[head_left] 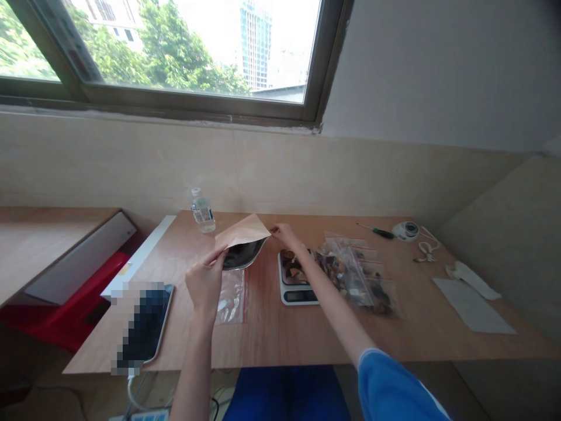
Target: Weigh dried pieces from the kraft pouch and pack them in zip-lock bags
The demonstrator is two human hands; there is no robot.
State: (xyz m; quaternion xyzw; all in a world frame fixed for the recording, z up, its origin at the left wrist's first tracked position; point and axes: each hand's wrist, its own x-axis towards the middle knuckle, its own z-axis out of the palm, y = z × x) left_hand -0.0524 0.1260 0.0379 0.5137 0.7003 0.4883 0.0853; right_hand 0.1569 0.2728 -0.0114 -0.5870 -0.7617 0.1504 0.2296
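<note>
A brown paper pouch [245,230] with a dark, shiny inside hangs above the table, its mouth gaping toward me. My left hand [205,283] pinches its left edge between thumb and fingers. At the opposite corner, my right hand [286,235] has its fingertips closed on the edge. Below the pouch lies a clear zip bag [231,301] with a red seal line, partly covered. Right of it stands a white kitchen scale [299,297] bearing brown and dark dried pieces [293,268]; my right forearm crosses over part of it.
Several clear zip bags [357,272] of dried pieces lie right of the scale. Farther right are a screwdriver [383,233], a white dome camera [407,231], a cable [425,252] and white sheets [473,305]. A water bottle [203,211] and phone [146,324] stand left.
</note>
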